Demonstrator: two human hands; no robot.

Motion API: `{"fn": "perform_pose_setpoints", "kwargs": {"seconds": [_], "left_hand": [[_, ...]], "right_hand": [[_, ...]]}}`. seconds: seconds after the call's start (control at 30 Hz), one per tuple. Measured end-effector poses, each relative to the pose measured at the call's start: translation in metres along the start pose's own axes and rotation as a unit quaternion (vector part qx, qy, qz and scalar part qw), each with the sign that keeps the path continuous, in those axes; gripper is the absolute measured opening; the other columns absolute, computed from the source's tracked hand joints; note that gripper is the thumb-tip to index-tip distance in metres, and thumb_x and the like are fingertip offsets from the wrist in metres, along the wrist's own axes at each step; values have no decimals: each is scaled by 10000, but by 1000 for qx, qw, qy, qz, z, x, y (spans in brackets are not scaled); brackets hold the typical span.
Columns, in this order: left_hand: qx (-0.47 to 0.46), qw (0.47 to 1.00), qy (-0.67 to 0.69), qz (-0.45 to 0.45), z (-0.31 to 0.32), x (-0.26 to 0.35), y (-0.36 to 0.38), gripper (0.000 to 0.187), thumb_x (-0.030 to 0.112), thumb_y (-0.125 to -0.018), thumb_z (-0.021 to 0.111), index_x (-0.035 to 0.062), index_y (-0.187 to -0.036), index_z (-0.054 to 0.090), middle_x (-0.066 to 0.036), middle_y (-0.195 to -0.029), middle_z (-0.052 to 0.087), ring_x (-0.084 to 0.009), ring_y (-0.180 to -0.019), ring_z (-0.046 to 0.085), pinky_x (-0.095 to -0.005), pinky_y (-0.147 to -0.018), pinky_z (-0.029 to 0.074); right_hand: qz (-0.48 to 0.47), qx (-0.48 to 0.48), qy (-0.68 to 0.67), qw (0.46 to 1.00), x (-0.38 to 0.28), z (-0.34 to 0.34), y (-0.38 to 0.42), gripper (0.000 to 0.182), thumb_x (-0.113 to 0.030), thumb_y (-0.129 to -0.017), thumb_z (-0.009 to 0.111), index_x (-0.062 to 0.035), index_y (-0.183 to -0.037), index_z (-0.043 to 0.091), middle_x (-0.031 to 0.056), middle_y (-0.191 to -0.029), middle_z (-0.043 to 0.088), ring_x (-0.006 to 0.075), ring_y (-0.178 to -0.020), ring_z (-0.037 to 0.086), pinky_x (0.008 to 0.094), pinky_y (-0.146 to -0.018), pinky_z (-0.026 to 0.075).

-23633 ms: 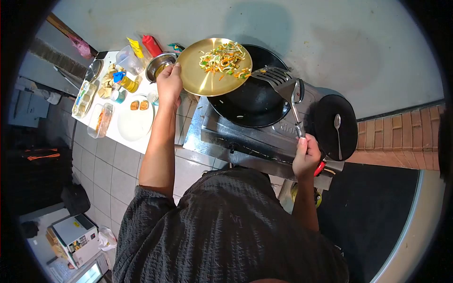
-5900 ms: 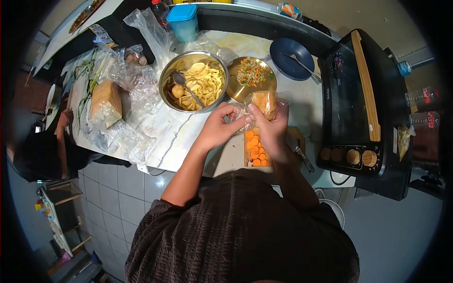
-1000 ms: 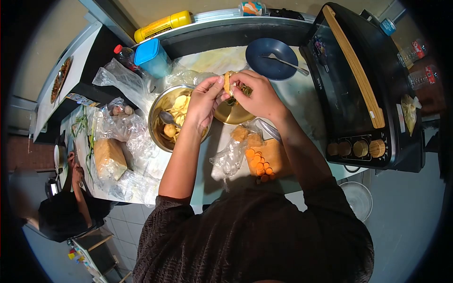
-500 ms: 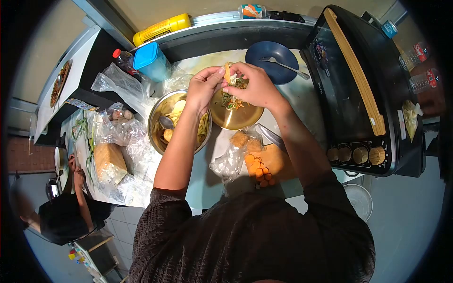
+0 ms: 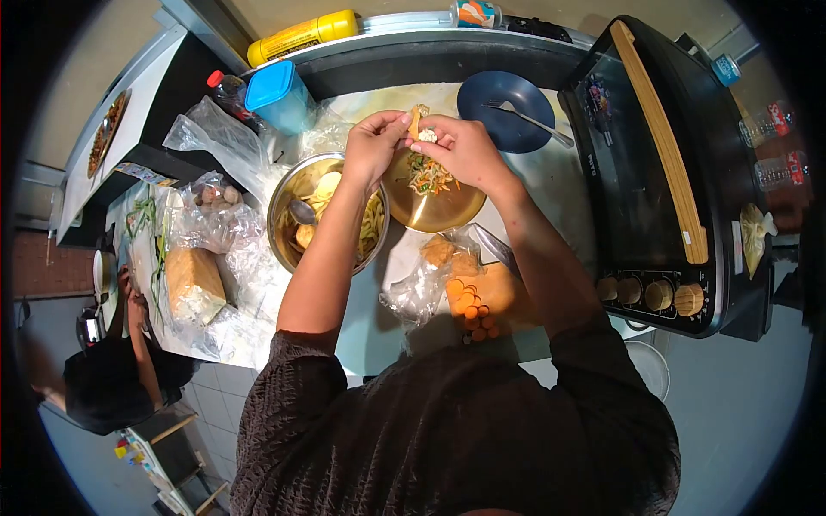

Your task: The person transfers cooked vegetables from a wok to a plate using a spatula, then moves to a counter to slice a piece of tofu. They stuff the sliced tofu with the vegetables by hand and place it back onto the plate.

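1. We see the left hand and right hand pinching a small fried pocket between fingertips, held above the gold plate of shredded vegetables
2. Compared with half a second ago, both hands sit slightly higher over the plate
3. The steel bowl of chips stays just left; carrot slices lie on the surface nearer us

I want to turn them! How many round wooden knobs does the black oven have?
4. The round wooden knobs sit in a row along the black oven's lower front edge: one, next, third, and the largest-looking at the right end. None seem hidden.
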State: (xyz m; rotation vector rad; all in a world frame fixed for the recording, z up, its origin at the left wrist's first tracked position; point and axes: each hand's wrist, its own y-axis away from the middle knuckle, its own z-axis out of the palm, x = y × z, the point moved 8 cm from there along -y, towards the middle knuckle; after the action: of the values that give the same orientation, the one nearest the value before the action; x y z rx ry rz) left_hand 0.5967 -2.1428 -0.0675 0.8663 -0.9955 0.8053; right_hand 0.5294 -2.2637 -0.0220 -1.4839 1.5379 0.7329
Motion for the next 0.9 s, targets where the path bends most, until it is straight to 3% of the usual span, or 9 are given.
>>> {"fn": "perform_pose_setpoints", "kwargs": {"seconds": [0.17,0.37,0.43,0.57,0.67,0.73,0.77,0.83,0.9], "left_hand": [[5,998,18,-52,-4,-11,-1,179,154,-874,646,-2,-959,622,-54,-815,626,-116,-710,599,-224,-662,509],[4,997,57,-55,-2,-10,0,164,126,-873,641,-31,-916,623,-74,-782,632,-121,-671,610,-230,-623,531],[8,997,51,-52,-2,-10,-1,165,127,-873,641,-31,-915,623,-74,-779,632,-122,-668,611,-228,-622,530],[30,999,13,-25,-11,-5,-6,168,132,-874,641,-27,-922,620,-73,-768,629,-124,-661,613,-224,-622,527],[51,998,-19,-4,-19,2,-6,168,137,-876,640,-22,-928,619,-71,-760,626,-126,-655,614,-226,-625,525],[38,999,-8,-14,-19,3,-4,173,141,-881,633,-21,-939,614,-70,-765,625,-129,-664,616,-230,-632,526],[24,999,3,-24,-18,3,-3,178,144,-886,626,-21,-951,609,-70,-771,624,-133,-673,619,-234,-639,527],[9,999,16,-43,-16,1,0,190,161,-893,617,-8,-977,600,-67,-806,626,-138,-694,623,-238,-652,528],[-5,998,28,-63,-16,-1,3,203,178,-901,608,4,-1004,591,-64,-840,628,-143,-715,627,-243,-665,529]], "right_hand": [[-17,-26,54,998,0,6,-4,229,-227,-796,693,-87,-976,666,146,-673,619,227,-529,571,329,-522,437],[-102,-20,81,991,-13,5,-4,191,-192,-808,666,-84,-964,660,145,-682,608,224,-570,576,328,-542,442],[-58,-47,34,997,-6,7,-7,216,-157,-805,691,-32,-979,659,99,-720,640,103,-565,565,267,-550,458],[22,-49,44,998,7,2,-3,230,-159,-786,713,-38,-974,663,88,-713,636,72,-564,548,254,-542,447],[70,-62,27,995,34,6,0,271,-194,-757,740,-37,-966,670,98,-739,637,115,-601,576,268,-574,463],[-53,-35,178,982,22,4,1,299,-226,-739,751,-32,-954,676,94,-794,632,167,-674,596,284,-635,479],[-54,-34,179,982,26,6,3,299,-226,-739,751,-32,-954,676,94,-794,632,167,-674,596,284,-635,479],[-50,14,158,986,25,2,6,286,-248,-722,739,-65,-936,686,143,-881,633,318,-850,611,379,-766,483],[-60,35,164,984,20,-4,5,266,-230,-738,726,-67,-943,682,137,-903,632,300,-837,619,367,-751,489]]}}
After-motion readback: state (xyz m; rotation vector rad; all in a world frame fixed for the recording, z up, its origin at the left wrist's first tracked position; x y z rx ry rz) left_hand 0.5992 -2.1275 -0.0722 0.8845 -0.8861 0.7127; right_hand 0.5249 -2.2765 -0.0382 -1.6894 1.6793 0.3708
